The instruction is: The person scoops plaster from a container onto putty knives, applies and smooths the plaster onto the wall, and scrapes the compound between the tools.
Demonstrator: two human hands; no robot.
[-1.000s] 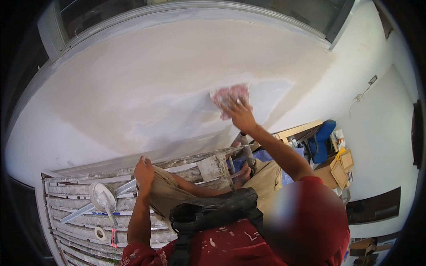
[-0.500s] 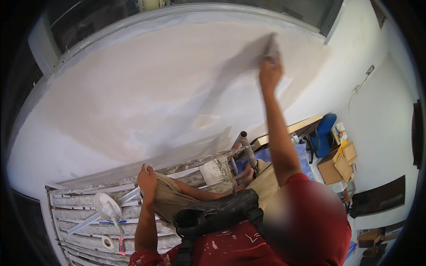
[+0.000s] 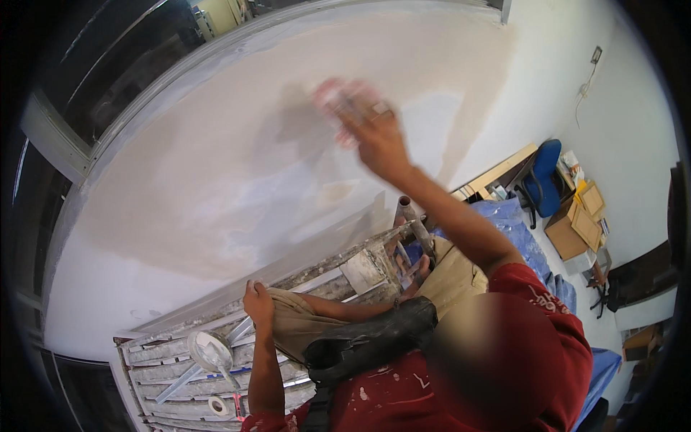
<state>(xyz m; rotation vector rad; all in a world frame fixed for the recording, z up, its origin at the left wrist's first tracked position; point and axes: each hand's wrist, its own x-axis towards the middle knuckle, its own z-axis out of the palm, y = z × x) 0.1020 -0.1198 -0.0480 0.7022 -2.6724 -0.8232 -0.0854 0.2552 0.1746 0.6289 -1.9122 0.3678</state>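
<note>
My right hand (image 3: pixel 378 133) is raised against the white wall (image 3: pixel 237 173), which has broad beige, smoothed-looking patches. In its fingers is a thin red-and-white sheet (image 3: pixel 331 97), smeared by motion and pressed flat to the wall or very close to it. A dark shadow falls beside it. My left hand (image 3: pixel 259 304) rests at my bent knee, over the khaki trousers (image 3: pixel 288 327), with its fingers curled closed. What those fingers hold, if anything, is hidden. Below it, on the slatted platform, lies a round pale pan (image 3: pixel 210 351) with a handled tool (image 3: pixel 227 374) in it.
I sit on a paint-crusted slatted platform (image 3: pixel 173 389) with a metal pipe end (image 3: pixel 405 209) at its right. A tape roll (image 3: pixel 217 406) and a pink cutter (image 3: pixel 239 407) lie on it. Below right are blue sheeting (image 3: pixel 507 227), a blue chair (image 3: pixel 545 169) and cardboard boxes (image 3: pixel 572 230). A window frame (image 3: pixel 54 140) borders the wall.
My right hand has swept left and down across the wall with the sheet, turning so its red-and-white face shows. The view has shifted; my left hand stays at the knee.
</note>
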